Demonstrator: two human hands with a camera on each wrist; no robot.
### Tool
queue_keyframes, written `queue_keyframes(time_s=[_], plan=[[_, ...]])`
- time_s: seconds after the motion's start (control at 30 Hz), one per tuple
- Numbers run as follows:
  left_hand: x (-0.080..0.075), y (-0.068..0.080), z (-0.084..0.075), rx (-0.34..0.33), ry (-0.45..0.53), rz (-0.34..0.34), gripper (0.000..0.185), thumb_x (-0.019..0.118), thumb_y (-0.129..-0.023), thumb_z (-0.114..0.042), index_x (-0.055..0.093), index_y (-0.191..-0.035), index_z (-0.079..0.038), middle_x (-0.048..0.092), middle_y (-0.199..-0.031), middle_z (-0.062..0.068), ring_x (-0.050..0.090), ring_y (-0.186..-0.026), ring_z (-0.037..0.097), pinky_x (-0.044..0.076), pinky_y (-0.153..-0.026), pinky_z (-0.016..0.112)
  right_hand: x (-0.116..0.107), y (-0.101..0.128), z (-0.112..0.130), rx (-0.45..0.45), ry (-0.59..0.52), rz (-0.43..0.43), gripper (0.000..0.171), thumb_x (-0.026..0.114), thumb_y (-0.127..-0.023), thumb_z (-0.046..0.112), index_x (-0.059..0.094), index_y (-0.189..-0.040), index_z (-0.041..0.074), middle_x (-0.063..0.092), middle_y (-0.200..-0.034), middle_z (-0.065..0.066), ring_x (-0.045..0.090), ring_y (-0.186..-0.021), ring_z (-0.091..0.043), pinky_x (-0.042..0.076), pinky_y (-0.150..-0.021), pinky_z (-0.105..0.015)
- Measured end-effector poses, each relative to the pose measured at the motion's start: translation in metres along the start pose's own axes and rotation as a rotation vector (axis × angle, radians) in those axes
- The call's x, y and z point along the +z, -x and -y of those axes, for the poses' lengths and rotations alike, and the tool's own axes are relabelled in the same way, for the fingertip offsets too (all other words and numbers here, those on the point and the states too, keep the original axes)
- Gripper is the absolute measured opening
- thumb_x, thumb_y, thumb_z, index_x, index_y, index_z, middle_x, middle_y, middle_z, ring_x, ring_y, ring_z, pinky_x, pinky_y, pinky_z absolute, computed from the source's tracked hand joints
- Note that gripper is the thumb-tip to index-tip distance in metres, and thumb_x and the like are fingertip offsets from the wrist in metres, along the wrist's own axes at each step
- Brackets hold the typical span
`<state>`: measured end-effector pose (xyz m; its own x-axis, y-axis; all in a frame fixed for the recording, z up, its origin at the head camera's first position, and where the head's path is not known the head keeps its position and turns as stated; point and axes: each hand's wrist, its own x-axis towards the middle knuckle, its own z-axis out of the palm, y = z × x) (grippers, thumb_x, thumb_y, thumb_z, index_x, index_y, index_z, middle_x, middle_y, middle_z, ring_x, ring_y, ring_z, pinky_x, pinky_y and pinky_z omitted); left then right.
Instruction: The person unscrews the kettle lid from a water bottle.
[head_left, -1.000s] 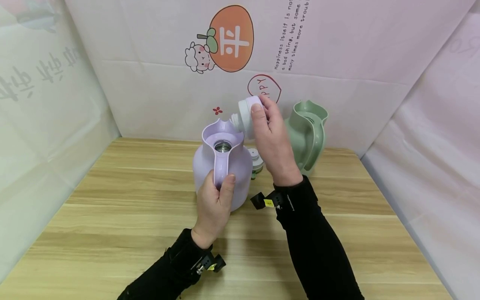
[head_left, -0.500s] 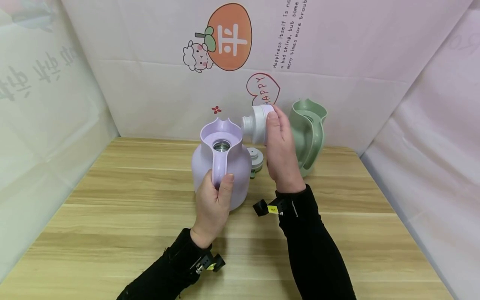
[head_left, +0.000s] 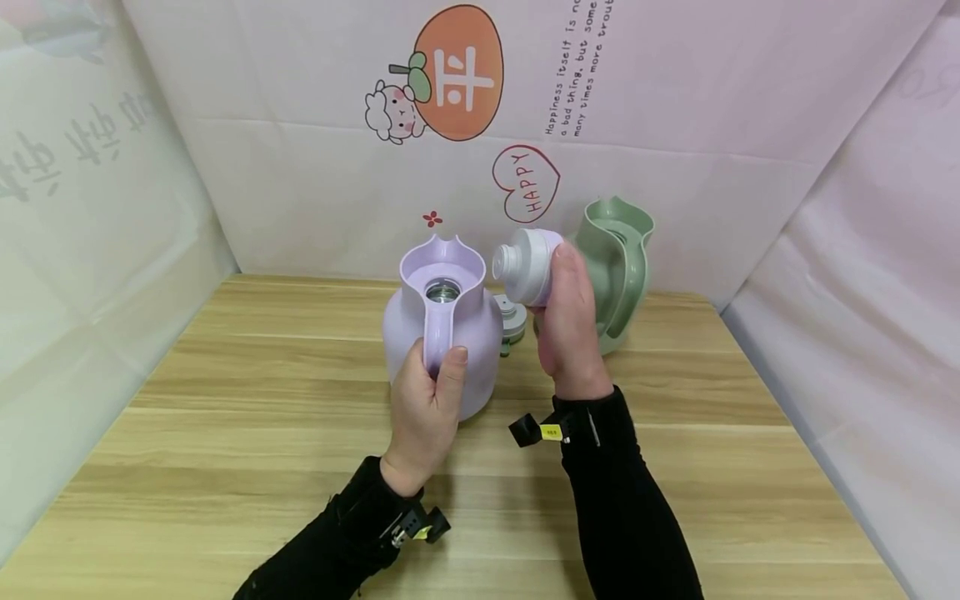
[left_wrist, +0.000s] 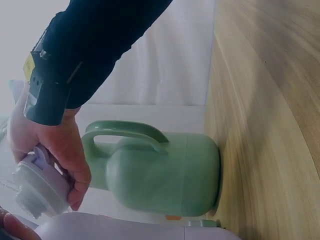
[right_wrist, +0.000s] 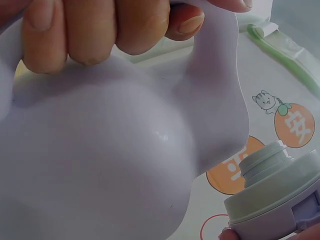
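Observation:
A pale purple thermos jug (head_left: 480, 367) stands upright on the table, its top uncovered and a metal-lined mouth showing. My left hand (head_left: 424, 417) grips its handle; in the right wrist view the curled fingers (right_wrist: 90, 30) wrap it. Beside the jug's rim, my right hand (head_left: 573, 333) holds a white-and-purple stopper (head_left: 531, 267) tipped on its side, the threaded neck facing left. The stopper is apart from the jug. A small folded tab shows on the stopper (left_wrist: 40, 185) in the left wrist view.
Behind my right hand stands a green thermos jug (head_left: 611, 292) with a similar spout and handle. A white-and-green stopper (head_left: 512, 318) lies on the wooden table (head_left: 262, 400) between the jugs. A printed cloth (head_left: 315, 183) hangs behind.
My right hand has drawn the stopper right and down, away from the purple jug's rim, turning its neck toward the viewer. The left hand and jug stay nearly still.

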<state>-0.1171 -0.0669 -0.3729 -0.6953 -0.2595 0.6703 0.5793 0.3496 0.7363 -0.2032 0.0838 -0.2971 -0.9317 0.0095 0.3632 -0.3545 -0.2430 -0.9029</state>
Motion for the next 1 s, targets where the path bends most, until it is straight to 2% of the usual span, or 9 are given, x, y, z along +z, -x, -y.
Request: queue_keyframes(time_s=[0.33,0.5,1.0], plan=[[-0.001,0.0,-0.001,-0.013,-0.009,0.001,0.037,0.061,-0.106,-0.035,0.06,-0.1,0.002,0.059,-0.081,0.01,0.059,-0.074,0.021,0.048,-0.063,0.033,-0.005,0.002,-0.011,0.098,-0.036,-0.046,0.041,0.032,-0.113,0.043,0.051,-0.135,0.014,0.055,-0.111,-0.008,0.054,-0.091,-0.021,0.048,-0.072,-0.03],[0.0,0.0,-0.002,-0.02,-0.012,0.002,0.036,0.061,-0.106,-0.034,0.061,-0.101,0.002,0.06,-0.081,0.011,0.06,-0.075,0.021,0.049,-0.064,0.033,-0.007,0.003,-0.017,0.122,-0.072,-0.059,0.04,0.033,-0.113,0.043,0.053,-0.133,0.014,0.055,-0.11,-0.008,0.055,-0.093,-0.02,0.05,-0.074,-0.031],[0.001,0.0,-0.001,-0.021,-0.015,-0.003,0.04,0.06,-0.106,-0.036,0.062,-0.104,0.003,0.066,-0.088,0.014,0.063,-0.078,0.023,0.051,-0.067,0.036,-0.013,0.006,-0.031,0.187,-0.086,-0.085,0.042,0.031,-0.113,0.046,0.053,-0.132,0.016,0.054,-0.115,-0.008,0.055,-0.102,-0.022,0.052,-0.081,-0.035]])
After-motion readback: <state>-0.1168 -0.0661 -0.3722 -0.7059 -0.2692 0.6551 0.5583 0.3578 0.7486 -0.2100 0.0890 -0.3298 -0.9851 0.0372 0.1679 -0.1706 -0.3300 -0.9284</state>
